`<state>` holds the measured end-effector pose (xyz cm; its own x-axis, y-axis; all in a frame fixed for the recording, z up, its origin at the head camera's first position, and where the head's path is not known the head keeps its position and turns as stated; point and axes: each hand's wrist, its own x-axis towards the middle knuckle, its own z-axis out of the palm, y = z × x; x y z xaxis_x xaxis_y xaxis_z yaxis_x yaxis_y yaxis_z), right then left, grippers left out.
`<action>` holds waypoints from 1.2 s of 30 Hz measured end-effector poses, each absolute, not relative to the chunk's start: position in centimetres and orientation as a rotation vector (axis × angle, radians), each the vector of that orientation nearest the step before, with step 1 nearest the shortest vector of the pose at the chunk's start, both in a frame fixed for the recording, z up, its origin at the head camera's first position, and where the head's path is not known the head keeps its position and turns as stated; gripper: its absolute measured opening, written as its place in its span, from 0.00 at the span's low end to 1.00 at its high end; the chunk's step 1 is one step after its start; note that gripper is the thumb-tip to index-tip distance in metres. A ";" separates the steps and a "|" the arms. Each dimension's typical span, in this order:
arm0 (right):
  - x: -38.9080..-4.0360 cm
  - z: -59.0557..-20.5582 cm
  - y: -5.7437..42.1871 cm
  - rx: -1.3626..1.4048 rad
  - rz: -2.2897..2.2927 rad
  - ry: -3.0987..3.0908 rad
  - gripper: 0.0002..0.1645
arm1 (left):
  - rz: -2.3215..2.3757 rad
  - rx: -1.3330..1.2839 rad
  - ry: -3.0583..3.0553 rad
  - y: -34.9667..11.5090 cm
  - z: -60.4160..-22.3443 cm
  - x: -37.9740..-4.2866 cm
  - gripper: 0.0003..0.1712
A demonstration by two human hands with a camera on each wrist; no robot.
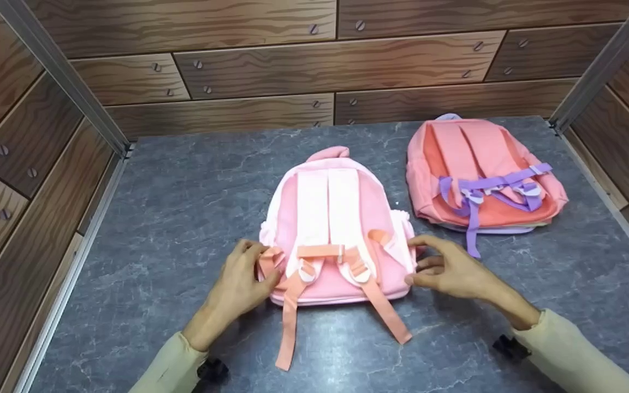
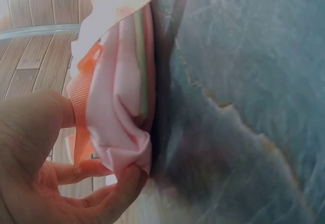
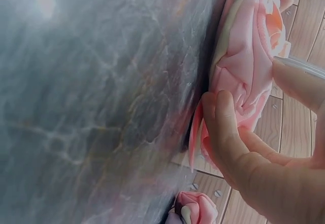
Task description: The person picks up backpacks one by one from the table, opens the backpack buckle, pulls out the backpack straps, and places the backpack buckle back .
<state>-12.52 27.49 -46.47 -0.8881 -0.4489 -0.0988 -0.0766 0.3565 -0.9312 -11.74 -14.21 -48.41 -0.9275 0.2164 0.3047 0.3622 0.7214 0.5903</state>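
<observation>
Nearest me, two loose orange strap tails [image 1: 288, 333] hang from the pink backpack [image 1: 287, 218] toward 6 and 5 o'clock over the dark marbled tabletop [image 1: 194, 180]. My left hand [image 1: 238, 284] has the bag at its 2 o'clock, thumb and fingers pinching the side where orange webbing [image 1: 271, 262] bunches up. My right hand [image 1: 456, 270] has it at 10 o'clock, fingers curled and, with the thumb, gripping the opposite side. Neither hand is nearer; both touch. The backpack lies between them, its long axis running roughly 6 to 12 o'clock, straps up. It looks soft and slightly puffy, with pale shoulder straps [image 1: 312, 207] side by side, creased side pockets and a grab handle [image 1: 330, 153] at 12. Farther, at 2 o'clock, lies a coral backpack [image 1: 421, 169] with purple webbing [image 1: 503, 181]; beyond it stands a plank-patterned wall [image 1: 271, 71].
</observation>
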 end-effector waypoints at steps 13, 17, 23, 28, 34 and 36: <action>-12.3 -44.8 27.4 -0.471 -1.283 2.630 0.40 | -0.947 -0.294 -2.825 -15.3 -45.4 -12.2 0.25; -12.5 -44.3 27.0 -0.478 -1.281 2.703 0.38 | -0.889 -0.333 -2.787 -15.0 -44.6 -12.3 0.24; -13.1 -44.0 25.6 -0.583 -1.341 2.808 0.31 | -0.875 -0.425 -2.739 -13.8 -44.1 -12.4 0.25; -13.7 -44.0 24.4 -0.692 -1.392 2.823 0.29 | -0.869 -0.539 -2.703 -12.7 -44.0 -12.4 0.25; -14.2 -44.2 23.0 -0.818 -1.385 2.807 0.27 | -0.866 -0.687 -2.674 -10.9 -44.0 -12.8 0.24; -14.3 -44.3 22.6 -0.826 -1.388 2.786 0.27 | -0.873 -0.732 -2.666 -10.3 -44.0 -12.8 0.24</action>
<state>-14.35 22.55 -44.31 -0.8655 -0.4095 0.2885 -0.4770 0.4977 -0.7244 -12.84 -10.31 -44.04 -0.8450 0.3855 0.3706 0.5300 0.6957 0.4848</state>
